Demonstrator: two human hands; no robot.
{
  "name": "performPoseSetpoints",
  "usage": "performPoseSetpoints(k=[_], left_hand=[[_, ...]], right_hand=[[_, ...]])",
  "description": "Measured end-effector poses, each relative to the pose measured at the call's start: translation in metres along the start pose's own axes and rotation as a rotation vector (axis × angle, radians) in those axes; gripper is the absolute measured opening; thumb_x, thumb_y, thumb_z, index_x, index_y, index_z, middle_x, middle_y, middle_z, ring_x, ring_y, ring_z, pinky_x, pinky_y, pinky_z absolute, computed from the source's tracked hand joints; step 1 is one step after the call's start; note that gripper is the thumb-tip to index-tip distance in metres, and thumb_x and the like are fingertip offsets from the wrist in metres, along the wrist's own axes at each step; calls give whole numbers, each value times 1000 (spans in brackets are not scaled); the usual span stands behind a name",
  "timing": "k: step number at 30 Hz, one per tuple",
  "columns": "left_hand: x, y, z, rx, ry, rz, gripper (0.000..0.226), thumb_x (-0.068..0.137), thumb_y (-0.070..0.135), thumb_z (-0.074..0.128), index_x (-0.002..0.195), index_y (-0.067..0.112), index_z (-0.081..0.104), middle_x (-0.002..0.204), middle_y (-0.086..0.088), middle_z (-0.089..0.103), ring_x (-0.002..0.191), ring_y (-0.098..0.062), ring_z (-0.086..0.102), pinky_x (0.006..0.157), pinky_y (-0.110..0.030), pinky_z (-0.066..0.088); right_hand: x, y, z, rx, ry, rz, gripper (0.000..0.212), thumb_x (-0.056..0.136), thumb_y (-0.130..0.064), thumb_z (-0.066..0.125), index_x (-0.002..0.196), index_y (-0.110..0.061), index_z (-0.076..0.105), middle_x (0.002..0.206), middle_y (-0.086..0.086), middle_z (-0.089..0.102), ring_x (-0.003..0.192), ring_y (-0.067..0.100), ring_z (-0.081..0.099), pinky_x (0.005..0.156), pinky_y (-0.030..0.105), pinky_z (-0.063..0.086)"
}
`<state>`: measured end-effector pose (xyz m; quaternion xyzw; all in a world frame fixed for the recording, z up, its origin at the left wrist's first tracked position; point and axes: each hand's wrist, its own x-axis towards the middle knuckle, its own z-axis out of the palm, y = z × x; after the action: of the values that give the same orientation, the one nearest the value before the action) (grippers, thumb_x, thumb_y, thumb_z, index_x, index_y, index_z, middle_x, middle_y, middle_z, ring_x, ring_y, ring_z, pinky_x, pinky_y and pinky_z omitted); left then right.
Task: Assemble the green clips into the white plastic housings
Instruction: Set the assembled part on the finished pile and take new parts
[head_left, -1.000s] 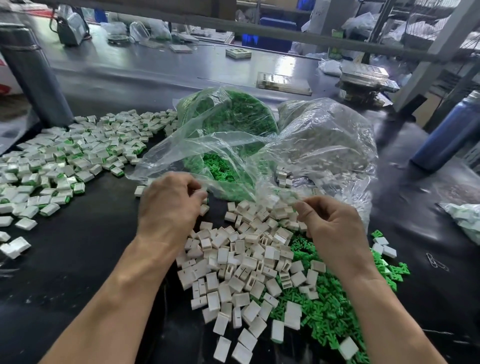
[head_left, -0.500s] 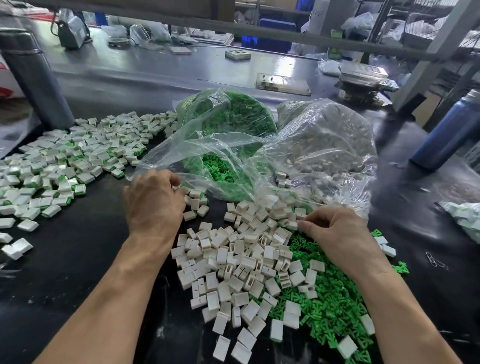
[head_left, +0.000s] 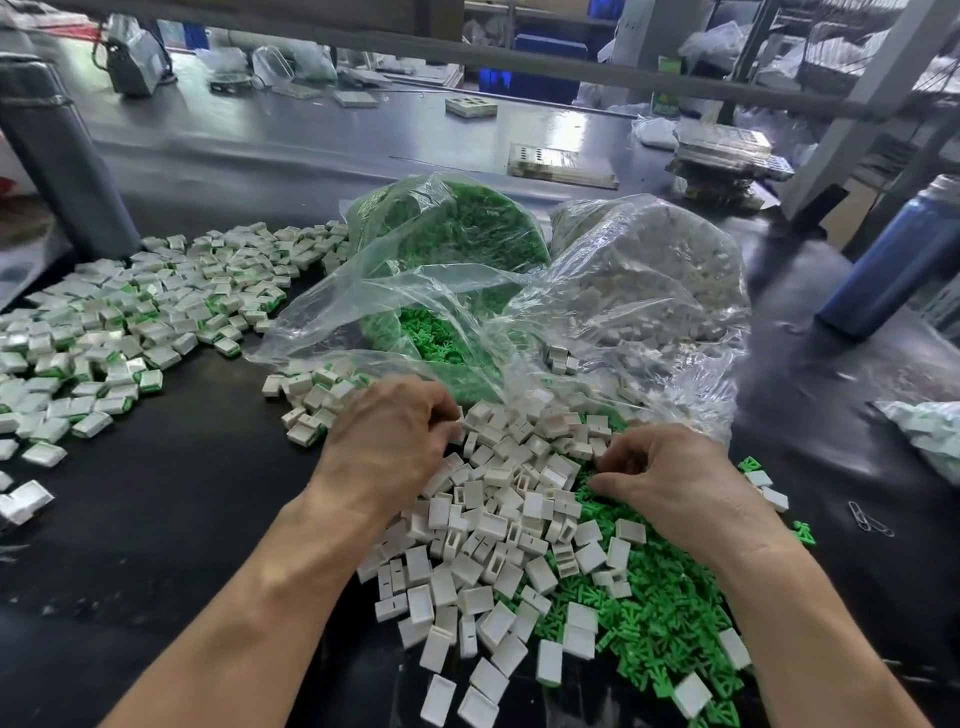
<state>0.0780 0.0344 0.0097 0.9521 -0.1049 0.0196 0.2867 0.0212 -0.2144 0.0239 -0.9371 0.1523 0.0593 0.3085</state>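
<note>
- I take the pile of white housings (head_left: 498, 525) in front of me as my landmark; it lies loose on the dark table (head_left: 171, 519).
- My left hand (head_left: 387, 441) rests on the pile's left upper edge, fingers curled down into the housings. I cannot tell whether it grips one.
- My right hand (head_left: 670, 478) sits at the pile's right edge, where white meets the green clips (head_left: 654, 618). Thumb and fingertips are drawn together as if pinching a part, but what is between them is hidden.
- The clips spread right of and below the pile, touching it, with some housings lying on top of them.
- Just behind the pile, two clear bags stand open: the bag of clips (head_left: 452, 234) and the bag of housings (head_left: 649, 270), both well filled.
- Far left of the pile lie the finished pieces (head_left: 130, 322), white with green showing.
- My judgement: a good batch is done, yet far more stock remains.
</note>
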Motion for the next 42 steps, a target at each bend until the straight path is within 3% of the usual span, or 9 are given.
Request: performPoseSetpoints(k=[4, 11, 19, 21, 25, 29, 32, 36, 42], left_hand=[[4, 0, 6, 77, -13, -32, 21, 89, 41, 77, 109, 38, 70, 102, 15, 62, 97, -7, 58, 93, -24, 47], [3, 3, 9, 42, 0, -43, 13, 89, 35, 78, 99, 35, 69, 91, 21, 55, 92, -4, 57, 87, -22, 44], [1, 4, 4, -14, -13, -51, 12, 92, 34, 76, 100, 34, 68, 98, 17, 65, 96, -7, 63, 96, -30, 54], [1, 2, 3, -49, 17, -35, 14, 94, 35, 73, 107, 32, 69, 104, 14, 66, 96, -6, 63, 95, -28, 54], [1, 6, -2, -276, 15, 8, 21, 95, 33, 71, 116, 29, 71, 97, 23, 63, 85, 9, 61, 73, -6, 51], [-3, 14, -3, -597, -7, 74, 19, 92, 25, 75, 111, 28, 73, 95, 12, 74, 89, -3, 71, 80, -22, 61], [-5, 20, -2, -805, -46, 116, 20, 89, 18, 78, 106, 27, 74, 96, 12, 77, 88, -6, 74, 76, -18, 59], [-7, 26, 1, -888, -59, 165, 22, 87, 13, 79, 103, 25, 73, 98, 6, 78, 91, -10, 75, 79, -19, 59], [-10, 31, 7, -892, -47, 216, 22, 87, 13, 81, 103, 24, 73, 98, 5, 77, 91, -12, 74, 82, -23, 60]], right_hand=[[-1, -1, 1, -2, 1, -1, 15, 84, -36, 86, 79, -30, 74, 81, -9, 72, 79, 10, 68, 81, 39, 61], [-1, 0, 4, 3, 39, -33, 13, 87, -30, 83, 79, -28, 72, 81, -9, 71, 77, 11, 68, 76, 38, 61], [1, 3, 5, 21, 86, -90, 12, 93, -32, 76, 83, -31, 69, 83, -10, 70, 78, 7, 66, 67, 27, 54], [3, 4, 5, 131, 92, -118, 8, 94, -33, 76, 88, -32, 70, 87, -11, 71, 82, 7, 68, 67, 24, 53], [4, 3, 7, 408, 86, -189, 11, 96, -30, 74, 103, -39, 74, 95, -16, 75, 84, -2, 69, 69, 16, 52], [-1, -5, 8, 681, 86, -286, 16, 93, -22, 75, 99, -36, 78, 88, -5, 78, 70, 6, 69, 56, 15, 51], [-7, -14, 10, 866, 49, -349, 10, 87, -26, 78, 97, -30, 77, 91, 7, 79, 70, 17, 70, 50, 22, 51], [-10, -20, 15, 1001, 7, -349, 19, 81, -34, 82, 97, -23, 78, 82, 9, 74, 67, 25, 62, 48, 25, 49], [-12, -27, 20, 1142, -30, -348, 28, 73, -31, 87, 96, -18, 80, 76, 13, 70, 61, 20, 60, 46, 24, 47]])
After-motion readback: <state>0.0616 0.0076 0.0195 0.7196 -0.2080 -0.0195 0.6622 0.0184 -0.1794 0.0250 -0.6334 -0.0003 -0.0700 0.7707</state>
